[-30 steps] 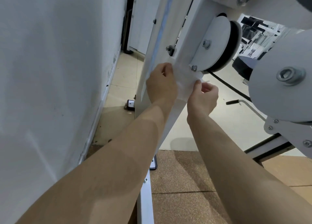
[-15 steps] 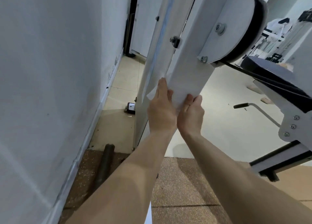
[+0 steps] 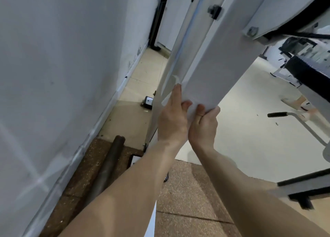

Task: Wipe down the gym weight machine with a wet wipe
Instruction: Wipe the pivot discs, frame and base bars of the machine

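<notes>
The head view looks down along two bare forearms that reach forward and up from the bottom edge to the white upright post of the weight machine. The left hand lies against the post's left edge, back toward the camera, wrist nearly straight. Its fingers point up along that edge, and its thumb bends inward onto the wet wipe. The right hand sits just beside it, the two hands touching at the thumb side. Its thumb presses on the wipe from the front, while its fingers curl round the post's right edge and pass out of sight behind it. The wipe is a white sheet held flat against the lower front face of the post, pinched under both thumbs. Its outline is hard to tell from the white metal.

Higher on the post a dark bolt sticks out. At the top right corner sits part of a pulley wheel rimmed in black. A pale wall fills the left side. At its foot a dark metal bar lies on the brown speckled floor mat. To the right, well apart from the hands, a black-gripped handle juts over the pale floor.
</notes>
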